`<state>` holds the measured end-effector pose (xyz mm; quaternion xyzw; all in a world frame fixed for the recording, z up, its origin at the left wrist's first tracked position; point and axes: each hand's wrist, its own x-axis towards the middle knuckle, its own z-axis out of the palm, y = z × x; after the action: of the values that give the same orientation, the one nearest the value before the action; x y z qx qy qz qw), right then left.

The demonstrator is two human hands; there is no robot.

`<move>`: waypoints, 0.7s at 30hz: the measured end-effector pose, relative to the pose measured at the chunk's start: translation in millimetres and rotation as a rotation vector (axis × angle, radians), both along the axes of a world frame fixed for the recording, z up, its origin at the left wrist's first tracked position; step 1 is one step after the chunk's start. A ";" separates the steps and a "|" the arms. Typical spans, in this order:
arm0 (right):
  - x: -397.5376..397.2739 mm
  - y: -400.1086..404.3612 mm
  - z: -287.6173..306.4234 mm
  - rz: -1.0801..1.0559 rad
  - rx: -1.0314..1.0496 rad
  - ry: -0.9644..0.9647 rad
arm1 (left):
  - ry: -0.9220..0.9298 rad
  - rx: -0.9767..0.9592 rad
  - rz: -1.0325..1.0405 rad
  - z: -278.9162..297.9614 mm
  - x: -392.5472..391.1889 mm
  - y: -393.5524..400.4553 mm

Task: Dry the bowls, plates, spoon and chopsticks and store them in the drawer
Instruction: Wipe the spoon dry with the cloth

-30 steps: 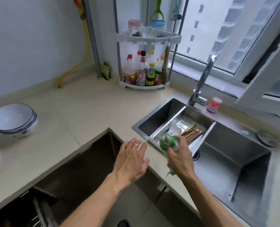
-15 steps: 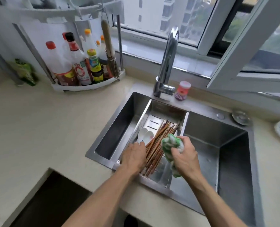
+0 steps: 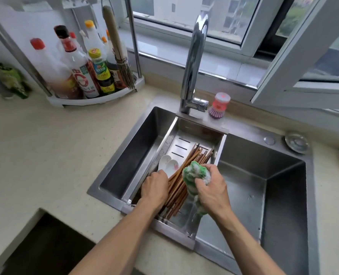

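The left hand (image 3: 154,188) lies on the chopsticks (image 3: 186,171) in the sink tray (image 3: 184,142), grip unclear; their long axis runs away from it, up-right. The right hand (image 3: 212,190) beside clutches the cloth (image 3: 196,174).

A chrome faucet (image 3: 192,62) rises at upper center of the frame, a red-topped dish brush (image 3: 218,105) just right of its base. At upper left, a white corner rack (image 3: 97,96) holds sauce bottles (image 3: 81,64) and a small whisk broom (image 3: 123,62).
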<state>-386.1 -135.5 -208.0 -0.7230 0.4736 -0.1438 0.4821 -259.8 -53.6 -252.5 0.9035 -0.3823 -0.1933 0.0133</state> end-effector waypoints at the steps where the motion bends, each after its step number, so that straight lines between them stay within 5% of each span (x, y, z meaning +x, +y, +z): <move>1: -1.1 -2.9 -0.7 0.005 0.010 -0.008 | 0.024 -0.012 0.033 1.2 -0.9 -0.7; 9: 0.1 -25.6 -2.0 -0.199 0.174 -0.044 | 0.355 -0.095 0.181 30.0 -3.8 -2.8; 13: 20.5 -25.4 4.5 -0.334 0.708 -0.400 | 0.650 -0.272 0.335 61.4 -5.9 -0.7; 16: 35.5 -10.4 19.3 -0.262 1.113 -0.722 | 0.595 -0.347 0.371 78.1 -5.7 -3.8; 18: 46.6 1.9 23.8 -0.162 1.123 -0.752 | 0.463 -0.355 0.357 91.2 -5.2 -1.7; 21: 57.0 7.6 25.5 -0.141 0.812 -0.564 | 0.362 -0.369 0.261 102.8 -11.8 3.5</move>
<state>-329.0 -127.9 -182.6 -0.3760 0.3900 -0.1699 0.8232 -271.6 -50.1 -149.7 0.8782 -0.2827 -0.2754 0.2703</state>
